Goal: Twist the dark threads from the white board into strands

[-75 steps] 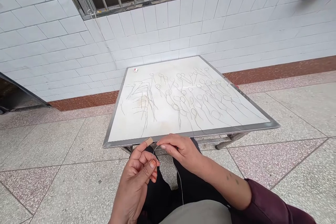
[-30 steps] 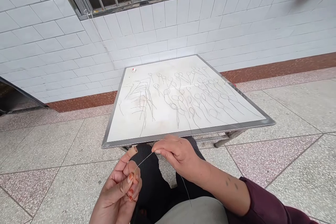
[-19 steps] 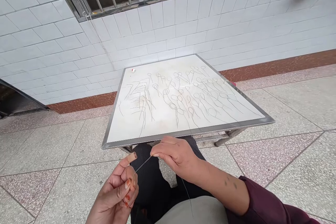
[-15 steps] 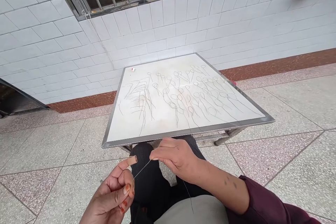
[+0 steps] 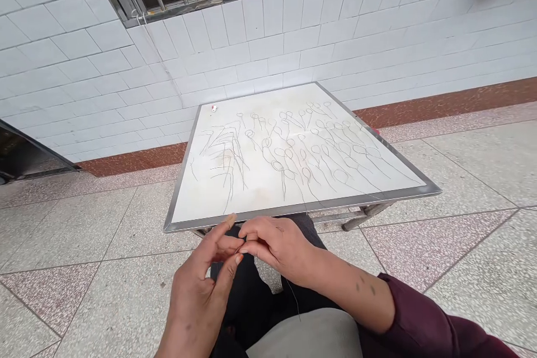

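A thin wire runs between my two hands, its loose tail hanging below the right one over my lap. My left hand is raised in front of the table's near edge, thumb and fingers closed on the wire by the right fingertips. The index finger, with a tan wrap at its tip, stretches forward. My right hand pinches the same wire between thumb and fingers, the fingertips of both hands nearly touching. The short stretch of wire between them is mostly hidden by the fingers.
A white table with a grey metal rim stands ahead against the tiled wall. Many looped wires lie across its right and middle; straighter pieces lie at left. A small white item sits at the far left corner.
My left hand has moved up and right to meet the right hand, so the stretch of wire between them has shortened. The right hand has stayed nearly in place.
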